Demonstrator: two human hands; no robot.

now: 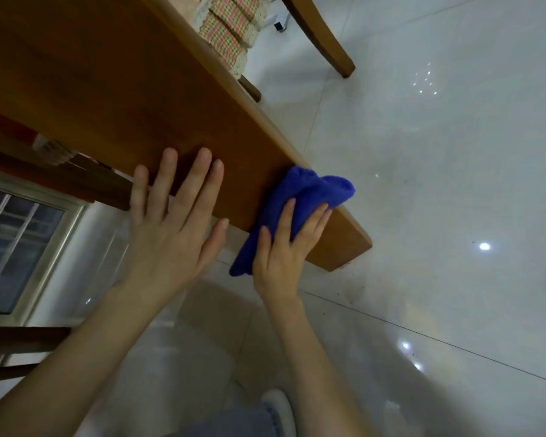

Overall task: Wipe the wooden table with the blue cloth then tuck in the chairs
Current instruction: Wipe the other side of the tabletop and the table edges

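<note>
Surface (114, 89) of smooth orange-brown wood, both grips on its near end.
At far left are a metal-framed window (19, 244) and a dark wooden chair (79, 184), partly under the surface. The left grip (174, 222) lies released, its fingers straight and spread flat over the near edge. Just right of it the blue cloth (300, 197), fuzzy and bunched into soft folds, lies across the surface near its right corner, overhanging the edges. The right grip (284, 247) presses it down with nearly straight fingers, not clenched. Beyond, a plaid cushion (230, 33) with lace trim tops a second chair with a curved leg (322, 36). Glossy white floor tiles (438, 184) fill the right.
</note>
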